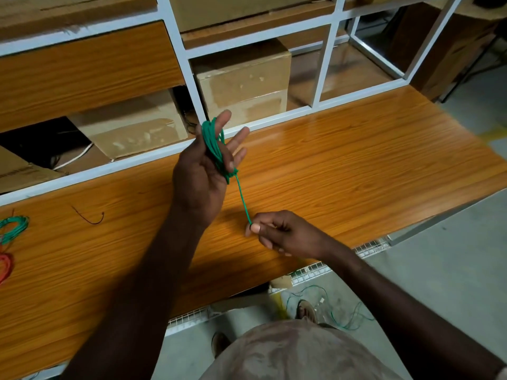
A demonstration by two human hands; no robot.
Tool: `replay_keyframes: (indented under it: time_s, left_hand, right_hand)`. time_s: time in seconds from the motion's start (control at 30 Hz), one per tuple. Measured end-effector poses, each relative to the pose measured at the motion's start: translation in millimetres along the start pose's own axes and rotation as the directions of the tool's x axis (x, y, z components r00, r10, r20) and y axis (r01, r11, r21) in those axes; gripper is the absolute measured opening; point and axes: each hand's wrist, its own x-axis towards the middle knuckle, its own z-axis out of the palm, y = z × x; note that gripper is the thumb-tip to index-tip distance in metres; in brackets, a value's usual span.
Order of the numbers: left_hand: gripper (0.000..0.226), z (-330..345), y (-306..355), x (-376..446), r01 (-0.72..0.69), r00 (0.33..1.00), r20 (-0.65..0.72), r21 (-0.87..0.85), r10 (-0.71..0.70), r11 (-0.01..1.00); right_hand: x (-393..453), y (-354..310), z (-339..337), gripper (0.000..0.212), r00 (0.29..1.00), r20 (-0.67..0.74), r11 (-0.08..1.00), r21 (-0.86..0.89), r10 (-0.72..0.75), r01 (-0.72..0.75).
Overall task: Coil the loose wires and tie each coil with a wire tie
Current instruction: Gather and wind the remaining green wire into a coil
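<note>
A green wire coil (pixel 213 147) is wound around my left hand (pixel 204 171), which is raised above the wooden table (pixel 356 165) with its fingers spread and the thumb pressing on the loops. One strand (pixel 242 200) runs taut down from the coil to my right hand (pixel 277 233), which pinches the wire's end between thumb and forefinger just above the table. A thin dark wire tie (pixel 89 216) lies on the table to the left.
A finished green coil (pixel 13 227) and a red coil (pixel 5 266) lie at the table's left edge. White-framed shelves (pixel 189 75) with cardboard boxes (pixel 244 78) stand behind. Loose green wire (pixel 340 314) lies on the floor near my feet.
</note>
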Motion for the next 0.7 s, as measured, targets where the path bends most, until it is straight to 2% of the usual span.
replay_keyframes:
  time_s: [0.1,0.23,0.33,0.4,0.47,0.5,0.53,0.6,0.7]
  left_hand:
    - [0.053,-12.9,-7.0,14.1,-0.008,0.997,-0.079,0.029,0.010,1.000]
    - [0.054,-28.2,-17.9,24.5,-0.035,0.984,-0.168,0.154,0.061,0.987]
    - [0.054,-33.0,-27.2,24.5,-0.080,0.971,-0.180,0.370,0.156,0.926]
    - [0.049,-36.5,-34.0,21.5,-0.079,0.964,-0.159,0.597,0.215,0.799]
    - [0.042,-40.8,-40.9,14.1,-0.042,0.973,-0.104,0.795,0.204,0.606]
    - [0.041,-41.9,-42.9,8.6,-0.033,0.982,-0.073,0.845,0.176,0.535]
    - [0.041,-43.0,-45.3,3.5,-0.027,0.988,-0.055,0.861,0.145,0.508]
    - [0.042,-47.3,-47.9,-6.9,-0.008,0.998,-0.025,0.868,0.061,0.496]
    - [0.052,-52.4,-53.0,-19.3,0.011,0.991,0.071,0.796,-0.112,0.605]
  right_hand:
    - [-8.9,-13.2,1.5,0.026,0.998,0.065,1.000,0.006,-0.006,0.006]
    - [-18.0,-33.9,-2.0,0.029,0.994,0.109,1.000,-0.003,-0.016,0.017]
    - [-24.8,-50.8,-5.3,0.030,0.989,0.145,0.999,-0.025,-0.032,0.036]
    - [-29.2,-64.4,-10.4,0.028,0.987,0.151,0.998,-0.030,-0.056,0.061]
    - [-31.4,-78.4,-21.2,0.024,0.989,0.105,0.994,-0.035,-0.100,0.105]
    - [-31.2,-84.4,-29.4,0.022,0.990,0.059,0.990,-0.039,-0.131,0.134]
    - [-30.3,-88.8,-39.0,0.021,0.987,-0.001,0.986,-0.033,-0.161,0.161]
    - [-27.6,-92.7,-60.5,0.021,0.972,-0.139,0.981,0.028,-0.187,0.193]
    - [-20.6,-88.8,-90.5,0.017,0.943,-0.284,0.983,0.003,-0.176,0.185]
